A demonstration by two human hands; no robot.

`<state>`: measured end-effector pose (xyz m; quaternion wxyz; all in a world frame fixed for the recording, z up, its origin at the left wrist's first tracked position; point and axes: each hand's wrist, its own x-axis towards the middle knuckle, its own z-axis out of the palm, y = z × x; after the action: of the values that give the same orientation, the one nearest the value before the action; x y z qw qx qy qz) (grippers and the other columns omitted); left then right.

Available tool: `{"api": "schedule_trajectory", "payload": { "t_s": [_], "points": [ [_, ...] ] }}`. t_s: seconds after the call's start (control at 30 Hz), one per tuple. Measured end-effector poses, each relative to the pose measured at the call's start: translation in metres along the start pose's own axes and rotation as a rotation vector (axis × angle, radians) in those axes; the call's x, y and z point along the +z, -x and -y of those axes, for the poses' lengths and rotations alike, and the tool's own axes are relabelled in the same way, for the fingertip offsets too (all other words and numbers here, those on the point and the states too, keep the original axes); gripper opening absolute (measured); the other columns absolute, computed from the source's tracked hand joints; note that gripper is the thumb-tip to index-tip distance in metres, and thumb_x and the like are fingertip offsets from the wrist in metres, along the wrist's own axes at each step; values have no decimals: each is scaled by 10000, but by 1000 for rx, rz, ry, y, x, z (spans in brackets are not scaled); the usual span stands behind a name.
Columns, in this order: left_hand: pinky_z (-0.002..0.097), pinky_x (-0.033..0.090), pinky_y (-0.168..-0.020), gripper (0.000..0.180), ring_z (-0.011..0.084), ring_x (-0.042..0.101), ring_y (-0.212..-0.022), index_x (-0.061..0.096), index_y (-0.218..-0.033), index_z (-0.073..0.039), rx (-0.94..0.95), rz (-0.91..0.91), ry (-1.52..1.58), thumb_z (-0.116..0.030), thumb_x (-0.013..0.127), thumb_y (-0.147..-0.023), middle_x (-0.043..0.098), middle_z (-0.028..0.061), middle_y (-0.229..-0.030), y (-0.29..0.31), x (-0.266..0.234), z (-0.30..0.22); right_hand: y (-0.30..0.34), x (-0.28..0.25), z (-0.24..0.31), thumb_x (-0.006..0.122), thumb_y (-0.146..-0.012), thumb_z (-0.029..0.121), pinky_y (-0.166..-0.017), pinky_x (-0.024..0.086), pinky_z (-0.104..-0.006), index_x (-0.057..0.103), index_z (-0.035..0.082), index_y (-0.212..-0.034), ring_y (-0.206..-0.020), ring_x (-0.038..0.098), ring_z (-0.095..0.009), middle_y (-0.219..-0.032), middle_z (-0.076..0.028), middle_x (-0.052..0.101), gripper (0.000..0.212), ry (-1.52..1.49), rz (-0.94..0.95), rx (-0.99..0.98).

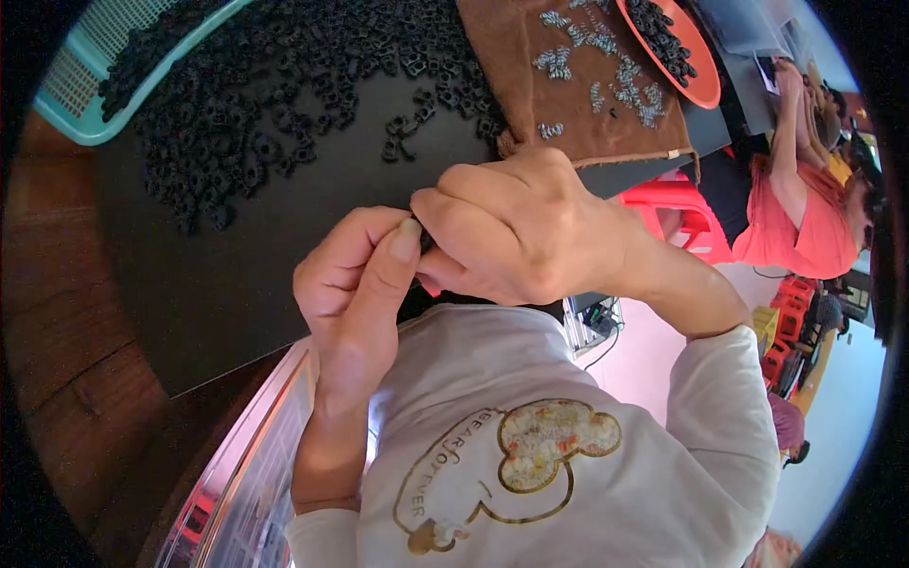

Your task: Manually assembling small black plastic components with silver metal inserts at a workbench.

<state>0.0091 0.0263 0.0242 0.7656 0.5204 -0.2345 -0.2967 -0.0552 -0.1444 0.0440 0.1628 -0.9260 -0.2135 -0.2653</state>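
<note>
My left hand (355,275) is closed, its thumb and bent fingers pinching a small black plastic part (425,240). Against it presses my right hand (521,227), fingers curled tightly and also closed around that part. Most of the part is hidden between the fingers, so its shape does not show. Both hands are held above the near edge of a black mat (237,293). Beyond them, a large heap of small black plastic clips (312,57) spreads across the mat, with a few loose clips (402,133) nearer my hands.
A teal plastic basket (80,128) stands at the far left, with black clips inside. On a brown cloth (521,104) at the far right lie small metal springs (625,90), beside an orange dish (705,85) of black parts. Another person (791,208) sits to the right, near a red stool (677,201).
</note>
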Motion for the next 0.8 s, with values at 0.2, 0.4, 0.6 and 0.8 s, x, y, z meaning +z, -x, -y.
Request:
{"api": "schedule_trajectory", "payload": {
  "t_s": [0.2, 0.4, 0.6, 0.8],
  "points": [
    [239, 495, -640, 227, 107, 610, -692, 607, -987, 35, -46, -38, 45, -166, 502, -995, 664, 84, -846, 5, -2, 3, -1, -19, -10, 681, -837, 172, -524, 472, -357, 585, -2, -958, -613, 602, -266, -717, -90, 583, 233, -535, 61, 325],
    [249, 512, -647, 231, 124, 628, -689, 615, -975, 26, -33, -11, 22, -180, 511, -990, 674, 96, -863, 5, -1, 4, -4, -17, -3, 650, -904, 149, -541, 444, -252, 607, -26, -933, -614, 595, -115, -672, -36, 584, 182, -845, 25, 532],
    [286, 520, -560, 206, 168, 602, -597, 595, -958, 46, 35, -27, -138, -118, 472, -979, 644, 118, -801, 5, -1, 9, -8, -20, -3, 595, -913, 84, -534, 485, -295, 581, 0, -790, -616, 668, -198, -650, -73, 634, 149, -870, 130, 540],
    [271, 527, -614, 189, 152, 635, -644, 619, -917, 48, -45, -85, -23, -98, 504, -949, 664, 120, -800, 4, 12, -2, 6, -32, -10, 617, -883, 183, -464, 411, -340, 522, 21, -675, -480, 545, -198, -560, -90, 532, 280, -624, -111, 471]
  ]
}}
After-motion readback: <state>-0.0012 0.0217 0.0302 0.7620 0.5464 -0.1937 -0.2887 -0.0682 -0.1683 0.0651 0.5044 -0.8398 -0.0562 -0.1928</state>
